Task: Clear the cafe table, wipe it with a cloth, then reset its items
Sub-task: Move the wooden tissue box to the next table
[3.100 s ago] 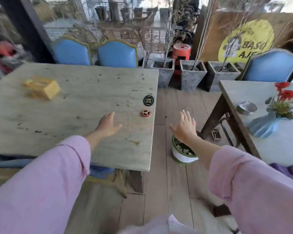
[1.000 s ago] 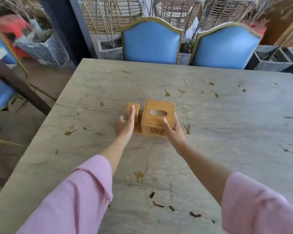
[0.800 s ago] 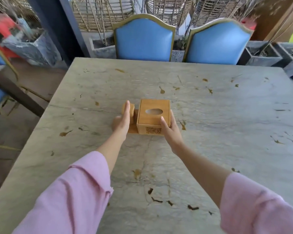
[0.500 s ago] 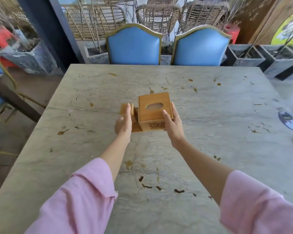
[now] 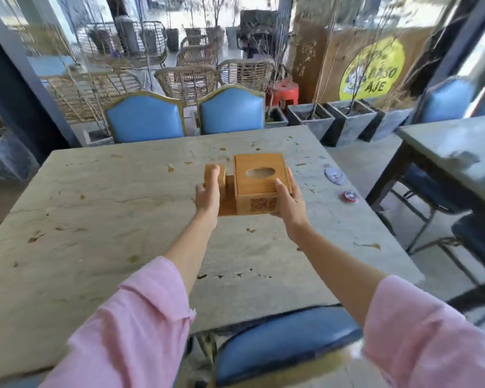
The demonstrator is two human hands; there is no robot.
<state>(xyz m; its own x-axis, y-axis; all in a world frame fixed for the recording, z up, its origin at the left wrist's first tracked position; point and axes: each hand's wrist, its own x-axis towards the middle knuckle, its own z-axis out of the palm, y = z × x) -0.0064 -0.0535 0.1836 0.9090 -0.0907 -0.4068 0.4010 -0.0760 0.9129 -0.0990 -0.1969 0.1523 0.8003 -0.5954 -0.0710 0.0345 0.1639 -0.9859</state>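
Observation:
A wooden tissue box with an oval slot on top, a QR code on its front and a small side holder is held above the stained stone cafe table. My left hand grips the small holder on its left side. My right hand clasps the box's right front corner. Near the table's right edge lie a round grey table marker and a small red round item. No cloth is in view.
Two blue chairs stand at the table's far side and one blue chair seat is tucked in at the near edge. A second table stands to the right across an aisle. Grey planters line the back.
Both hands took hold of the tissue box and raised it off the table. It now sits higher and further right over the table, and my view has swung right.

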